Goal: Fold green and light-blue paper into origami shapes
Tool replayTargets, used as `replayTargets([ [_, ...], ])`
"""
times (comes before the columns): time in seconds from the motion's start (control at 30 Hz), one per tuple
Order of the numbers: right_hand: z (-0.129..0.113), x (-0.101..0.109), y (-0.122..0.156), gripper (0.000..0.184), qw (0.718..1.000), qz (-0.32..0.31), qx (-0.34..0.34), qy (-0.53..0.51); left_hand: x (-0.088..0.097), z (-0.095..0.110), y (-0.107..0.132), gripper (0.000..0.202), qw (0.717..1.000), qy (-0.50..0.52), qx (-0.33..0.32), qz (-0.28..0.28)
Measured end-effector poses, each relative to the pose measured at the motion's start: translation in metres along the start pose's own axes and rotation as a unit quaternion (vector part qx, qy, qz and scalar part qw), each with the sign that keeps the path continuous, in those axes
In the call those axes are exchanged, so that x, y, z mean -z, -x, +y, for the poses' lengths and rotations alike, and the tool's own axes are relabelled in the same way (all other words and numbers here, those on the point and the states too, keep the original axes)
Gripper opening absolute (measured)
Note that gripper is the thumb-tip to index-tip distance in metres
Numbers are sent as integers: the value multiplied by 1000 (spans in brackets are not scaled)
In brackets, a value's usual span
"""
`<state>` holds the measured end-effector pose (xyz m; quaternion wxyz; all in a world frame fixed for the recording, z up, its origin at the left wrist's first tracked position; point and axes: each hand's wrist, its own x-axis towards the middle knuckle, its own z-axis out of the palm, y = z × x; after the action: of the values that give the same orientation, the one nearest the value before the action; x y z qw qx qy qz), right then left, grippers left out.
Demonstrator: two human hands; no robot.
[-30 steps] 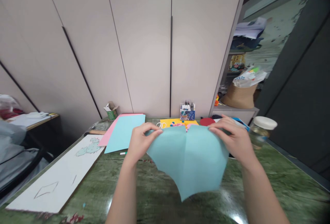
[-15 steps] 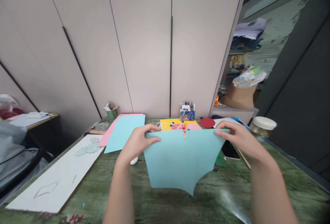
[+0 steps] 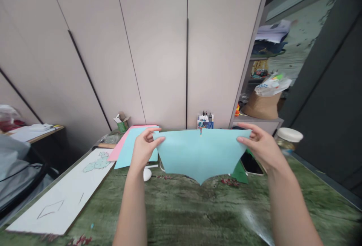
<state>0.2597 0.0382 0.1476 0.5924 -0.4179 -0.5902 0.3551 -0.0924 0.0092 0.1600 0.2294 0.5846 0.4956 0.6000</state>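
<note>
A light blue sheet of paper [image 3: 199, 153] is stretched between my two hands above the table. Its top edge is straight with a small notch near the middle, and its lower edge curves to a point at the centre. My left hand [image 3: 144, 146] pinches the upper left corner between thumb and fingers. At the upper right corner my right hand [image 3: 256, 142] has the same kind of pinch. Behind the sheet, most of what lies at the back middle of the table is hidden.
Left, a white board [image 3: 65, 189] bears a cactus drawing. Blue paper [image 3: 126, 151] and pink paper [image 3: 120, 146] lie at the back left. A phone [image 3: 251, 164], green paper [image 3: 240, 174] and a lidded jar [image 3: 288, 140] are at right. A pen box [image 3: 205, 120] stands behind.
Both hands have raised the blue paper slightly and tilted it, so its lower point sits higher in view. It now covers the yellow paper and small coloured pieces behind.
</note>
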Motion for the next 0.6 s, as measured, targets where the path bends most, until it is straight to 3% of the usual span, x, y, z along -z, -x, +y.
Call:
replayTargets([
  [0.13,1,-6,-1,65,998,30,-5,-61,-9,-2,-1,43,993,88,-19,77],
  [0.27,2,-10,-3,56,996,43,-35,-77,-16,-4,1,30,985,21,-73,155],
  [0.53,4,-16,-5,24,993,56,-38,-100,-15,-6,2,7,980,-71,-127,134],
  [0.6,7,-15,-7,24,993,52,-36,-96,-13,-5,3,19,977,-109,-155,96],
])
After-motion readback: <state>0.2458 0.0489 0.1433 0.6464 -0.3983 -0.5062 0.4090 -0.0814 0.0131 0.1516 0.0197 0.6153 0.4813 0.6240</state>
